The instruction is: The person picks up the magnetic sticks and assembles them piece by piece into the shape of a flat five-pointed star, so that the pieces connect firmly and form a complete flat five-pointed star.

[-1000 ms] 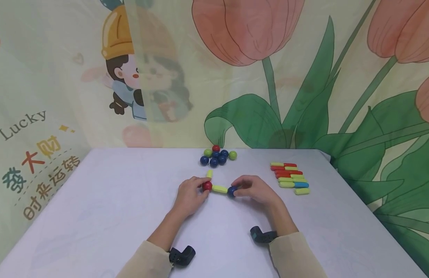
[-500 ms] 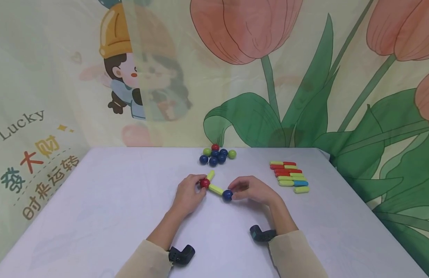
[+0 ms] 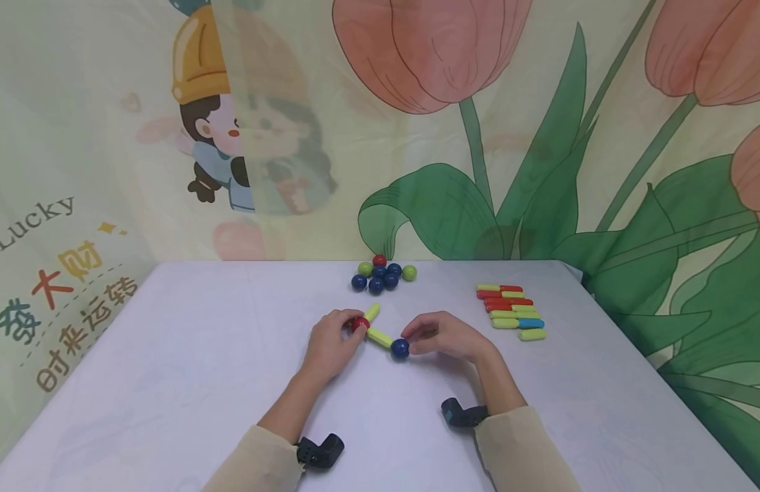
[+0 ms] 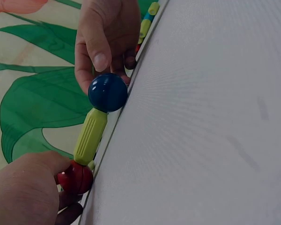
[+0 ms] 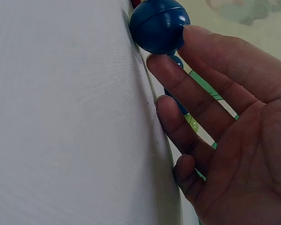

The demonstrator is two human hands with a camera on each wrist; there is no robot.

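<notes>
My left hand (image 3: 332,345) pinches a glossy red ball (image 3: 359,324) between thumb and fingers, hiding part of it. Two short yellow-green rods join this ball: one rod (image 3: 372,311) points away toward the back, the other rod (image 4: 91,136) runs to a dark blue ball (image 3: 400,349). Together they form an angled piece of a ball-and-rod building toy, low at the white table. My right hand (image 3: 448,336) is at the blue ball's right side, fingers loosely bent and spread. In the right wrist view its thumb tip (image 5: 192,32) appears to touch the blue ball (image 5: 159,26).
Behind the hands, near the table's far edge, sits a cluster of blue, green and red balls (image 3: 380,273). Several yellow-green, red and blue rods (image 3: 509,311) lie in rows at the right. A printed cloth (image 3: 454,191) hangs behind the white table (image 3: 171,369).
The joined piece has turned: its blue ball has come nearer and to the left, and the red ball slightly left and back. The right hand has stayed almost in place.
</notes>
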